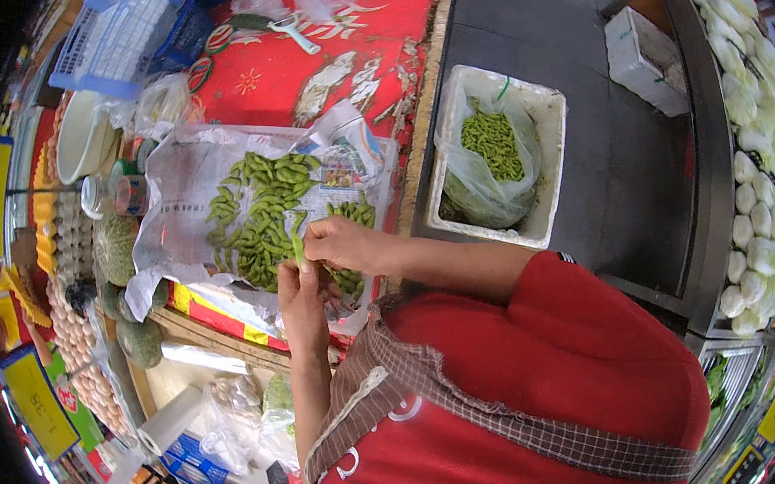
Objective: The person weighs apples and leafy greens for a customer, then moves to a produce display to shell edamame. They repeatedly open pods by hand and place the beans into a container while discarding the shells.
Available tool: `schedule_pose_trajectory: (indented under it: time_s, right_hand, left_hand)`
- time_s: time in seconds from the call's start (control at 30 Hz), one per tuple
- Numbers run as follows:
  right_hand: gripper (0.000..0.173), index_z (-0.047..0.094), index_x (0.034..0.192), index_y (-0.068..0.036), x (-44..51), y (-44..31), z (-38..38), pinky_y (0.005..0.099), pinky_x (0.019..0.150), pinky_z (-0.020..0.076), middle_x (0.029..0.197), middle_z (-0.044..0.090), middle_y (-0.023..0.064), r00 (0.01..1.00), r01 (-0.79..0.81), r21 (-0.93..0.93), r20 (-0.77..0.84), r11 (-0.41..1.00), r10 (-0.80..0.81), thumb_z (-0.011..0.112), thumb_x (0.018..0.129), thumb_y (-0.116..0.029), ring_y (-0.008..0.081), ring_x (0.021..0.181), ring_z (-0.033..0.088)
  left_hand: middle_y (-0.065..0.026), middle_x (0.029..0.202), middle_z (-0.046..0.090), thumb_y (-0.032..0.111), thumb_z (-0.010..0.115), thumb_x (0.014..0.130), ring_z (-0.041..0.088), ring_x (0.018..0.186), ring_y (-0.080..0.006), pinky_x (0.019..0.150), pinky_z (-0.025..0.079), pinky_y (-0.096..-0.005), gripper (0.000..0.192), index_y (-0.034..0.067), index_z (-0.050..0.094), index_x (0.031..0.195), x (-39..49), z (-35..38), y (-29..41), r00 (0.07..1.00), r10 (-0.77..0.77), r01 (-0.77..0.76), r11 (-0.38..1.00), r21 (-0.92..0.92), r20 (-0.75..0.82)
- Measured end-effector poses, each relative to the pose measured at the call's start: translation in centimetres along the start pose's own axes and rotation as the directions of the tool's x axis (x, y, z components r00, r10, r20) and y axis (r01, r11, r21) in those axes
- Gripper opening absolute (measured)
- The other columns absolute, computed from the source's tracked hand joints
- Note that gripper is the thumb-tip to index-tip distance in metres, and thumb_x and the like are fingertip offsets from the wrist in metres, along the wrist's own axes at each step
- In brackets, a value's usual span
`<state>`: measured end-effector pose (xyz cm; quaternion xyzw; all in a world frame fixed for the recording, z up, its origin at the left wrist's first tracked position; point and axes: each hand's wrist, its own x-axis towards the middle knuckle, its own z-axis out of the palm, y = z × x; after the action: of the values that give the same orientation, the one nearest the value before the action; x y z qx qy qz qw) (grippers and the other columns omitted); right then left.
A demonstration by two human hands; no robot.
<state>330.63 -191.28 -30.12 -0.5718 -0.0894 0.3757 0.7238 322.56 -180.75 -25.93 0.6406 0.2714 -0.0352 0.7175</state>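
Note:
Both my hands meet at the near edge of a heap of green edamame pods (266, 218). One light green pod (298, 246) stands up between them. My left hand (300, 294) pinches its lower end between thumb and fingers. Against its side, the fingers of my right hand (340, 244) are closed on the same pod. Beneath the heap lies a sheet of newspaper (176, 192), spread over a white tray (388, 165). More pods show beyond and below my right wrist, partly covered by it.
Right of the table, a white foam box (554, 156) on the floor holds a plastic bag of small green pieces (490, 141). A peeler (297, 35) lies on the red tablecloth (255, 101). Melons (115, 251), eggs (74, 335) and a blue basket (109, 41) stand at left.

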Motion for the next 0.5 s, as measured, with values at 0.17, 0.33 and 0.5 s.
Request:
schedule_pose_trajectory:
  time_s: [0.17, 0.33, 0.5]
  right_hand:
    - [0.022, 0.055, 0.078, 0.002, -1.7, -1.4, -0.8, 0.0281, 0.053, 0.0402, 0.067, 0.055, 0.0044, 0.992, 0.118, -0.211, -0.020, 0.970, -0.124, 0.056, 0.080, -0.019, 0.0113, 0.059, 0.050]
    - [0.024, 0.053, 0.085, 0.002, -2.4, -2.0, -1.2, 0.0319, 0.059, 0.0429, 0.070, 0.057, 0.0112, 0.976, 0.214, -0.387, 0.046, 0.897, -0.213, 0.055, 0.077, -0.020, 0.0160, 0.064, 0.053]
    - [0.022, 0.053, 0.086, 0.000, -2.7, -2.6, -1.4, 0.0334, 0.063, 0.0429, 0.076, 0.058, 0.0145, 0.974, 0.224, -0.515, 0.098, 0.827, -0.203, 0.054, 0.076, -0.019, 0.0183, 0.069, 0.054]
  left_hand:
    - [0.0009, 0.065, 0.048, 0.018, 0.045, 0.096, 0.041, 0.051, -0.0052, 0.046, 0.034, -0.0193, 0.016, 0.005, 0.050, 0.090, 0.1, 0.8, 0.9, 0.991, 0.137, -0.136, 0.974, 0.181, 0.006]
    - [0.0021, 0.063, 0.046, 0.022, 0.043, 0.096, 0.040, 0.054, -0.0062, 0.049, 0.032, -0.0216, 0.024, 0.005, 0.052, 0.081, -0.4, 0.4, 0.9, 0.998, 0.032, -0.035, 0.997, 0.069, 0.052]
    - [0.0012, 0.067, 0.047, 0.020, 0.043, 0.096, 0.040, 0.057, -0.0061, 0.052, 0.034, -0.0218, 0.021, 0.004, 0.052, 0.085, -1.1, 0.5, 0.9, 0.999, 0.036, -0.034, 0.987, 0.158, -0.007]
